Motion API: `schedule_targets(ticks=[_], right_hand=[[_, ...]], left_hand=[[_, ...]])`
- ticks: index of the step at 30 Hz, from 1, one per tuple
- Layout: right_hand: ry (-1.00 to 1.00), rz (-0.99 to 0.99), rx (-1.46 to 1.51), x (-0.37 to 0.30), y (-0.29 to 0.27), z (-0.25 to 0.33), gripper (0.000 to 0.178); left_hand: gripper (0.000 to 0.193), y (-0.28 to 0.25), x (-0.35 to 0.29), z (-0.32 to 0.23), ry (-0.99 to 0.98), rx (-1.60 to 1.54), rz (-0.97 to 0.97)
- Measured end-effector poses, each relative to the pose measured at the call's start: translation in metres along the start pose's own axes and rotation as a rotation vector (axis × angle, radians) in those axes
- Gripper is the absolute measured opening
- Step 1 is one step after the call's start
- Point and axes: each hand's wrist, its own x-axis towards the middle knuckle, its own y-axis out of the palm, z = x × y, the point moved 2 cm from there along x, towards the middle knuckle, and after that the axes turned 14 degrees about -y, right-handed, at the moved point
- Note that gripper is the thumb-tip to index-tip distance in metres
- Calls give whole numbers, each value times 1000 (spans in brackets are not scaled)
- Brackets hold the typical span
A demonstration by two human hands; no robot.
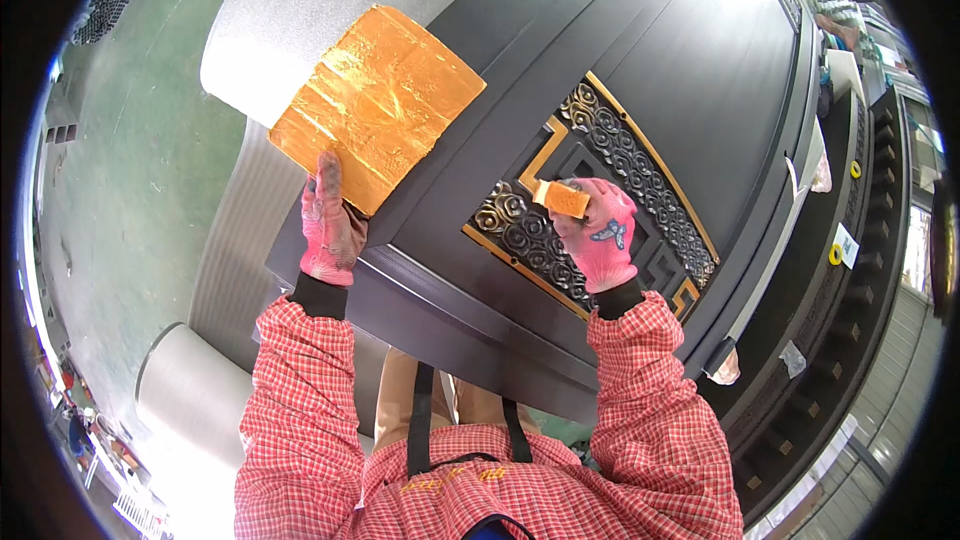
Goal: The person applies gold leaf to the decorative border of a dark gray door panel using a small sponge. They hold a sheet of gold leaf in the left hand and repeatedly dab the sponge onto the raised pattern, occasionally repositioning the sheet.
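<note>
My left hand (332,218), in a stained pink glove, grips the near edge of a flat board coated in gold paint (385,100). The board is held over the corner of a dark grey panel (430,195). In my gloved right hand (603,230) is a small gold-stained sponge block (566,200), pinched between the fingers. It is over the panel's carved ornament (625,140), whose rim strips are gold and whose scrollwork is mostly black. Some scrolls at the left end (500,210) show gold. Whether the sponge touches the panel, I cannot tell.
Grey foam sheeting (300,20) lies beyond and left of the panel, with a roll of it (190,390) on the green floor (130,210). Long dark frames (830,320) stand along the right, with yellow rings (836,254) on them.
</note>
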Motion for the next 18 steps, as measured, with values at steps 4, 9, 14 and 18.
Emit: schedule_targets(ticks=[4, 9, 14, 18], right_hand=[[134, 122, -31, -21, -11, -16, 26], [-20, 74, -28, -24, -13, -14, 29], [2, 96, -62, -28, -17, -29, 34], [-28, 125, -82, -28, -15, -40, 38]], left_hand=[[56, 2, -3, -4, 37, 32, 24], [58, 3, -4, -1, 19, -14, 22], [57, 1, -4, 0, 43, 1, 6], [58, -2, 0, 1, 39, 2, 15]])
